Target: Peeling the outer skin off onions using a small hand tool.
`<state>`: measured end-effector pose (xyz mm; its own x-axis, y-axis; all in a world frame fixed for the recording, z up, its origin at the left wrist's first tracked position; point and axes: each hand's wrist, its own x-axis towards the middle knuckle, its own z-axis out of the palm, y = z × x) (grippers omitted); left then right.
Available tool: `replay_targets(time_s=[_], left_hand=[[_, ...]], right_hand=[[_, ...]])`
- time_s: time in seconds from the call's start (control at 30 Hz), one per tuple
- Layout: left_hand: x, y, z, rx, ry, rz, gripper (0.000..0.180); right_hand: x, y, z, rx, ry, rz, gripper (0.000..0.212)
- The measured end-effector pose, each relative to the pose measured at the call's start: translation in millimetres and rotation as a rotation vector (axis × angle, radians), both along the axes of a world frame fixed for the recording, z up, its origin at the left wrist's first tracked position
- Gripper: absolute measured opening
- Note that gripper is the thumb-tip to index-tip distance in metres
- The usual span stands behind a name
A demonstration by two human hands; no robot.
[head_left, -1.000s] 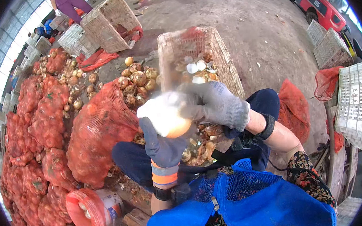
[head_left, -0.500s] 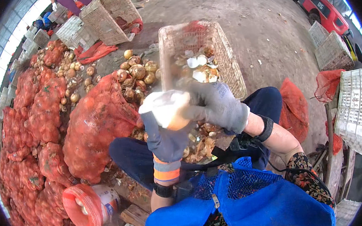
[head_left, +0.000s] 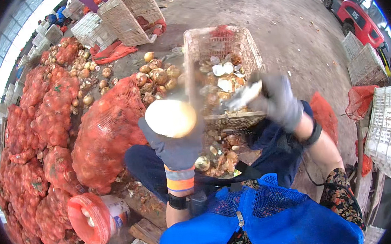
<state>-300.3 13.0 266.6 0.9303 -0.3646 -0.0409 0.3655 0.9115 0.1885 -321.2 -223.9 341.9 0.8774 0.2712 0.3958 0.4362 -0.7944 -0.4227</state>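
My left hand point(head_left: 172, 147), in a grey glove with an orange and grey cuff, is wrapped round a pale peeled onion point(head_left: 170, 118), holding it above my lap. To the right, my gloved right hand point(head_left: 278, 101) is smeared by motion near the front of a plastic crate point(head_left: 254, 47). A pale, greyish blurred piece point(head_left: 245, 95) sticks out from its fingers toward the left; whether it is onion skin or a blade I cannot tell. Inside the crate lie white onion pieces point(head_left: 223, 69) and skins.
Full red mesh sacks of onions point(head_left: 108, 134) pile up on the left, with loose onions point(head_left: 158, 76) beyond. A bucket lined with red mesh point(head_left: 90, 219) stands at lower left. White crates point(head_left: 385, 133) stand at right. A red forklift point(head_left: 358, 19) is far right.
My right hand has left the onion and swung right, carrying the pale blurred piece over the crate's near end. The onion stays in my left hand and shows whole and pale.
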Motion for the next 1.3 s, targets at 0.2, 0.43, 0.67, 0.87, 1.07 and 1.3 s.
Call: replay_targets(time_s=[0.2,0.43,0.67,0.87,1.07,1.3], left_hand=[[1.1,5.4,5.9,-0.033,-0.096,0.070,0.080],[-1.7,-20.8,24.2,0.111,-0.214,0.071,0.077],[-8.4,-17.0,21.9,0.579,-0.567,0.228,0.078],[-11.4,-21.2,20.1,0.697,-0.506,0.167,0.098],[-9.9,-18.2,7.1,0.804,-0.555,0.204,0.058],[-12.6,-26.6,4.2,0.641,-0.347,0.139,0.064]], right_hand=[[42.5,-46.8,-23.0,-0.362,0.209,-0.494,0.051],[-13.8,60.1,-34.9,1.203,0.704,0.093,0.045],[-21.9,55.1,-38.0,1.021,0.802,0.086,0.047],[6.1,19.1,-24.8,0.479,0.509,0.108,0.056],[4.6,25.0,4.1,0.103,0.483,0.071,0.069],[-0.1,29.3,-13.6,0.328,0.488,0.156,0.064]])
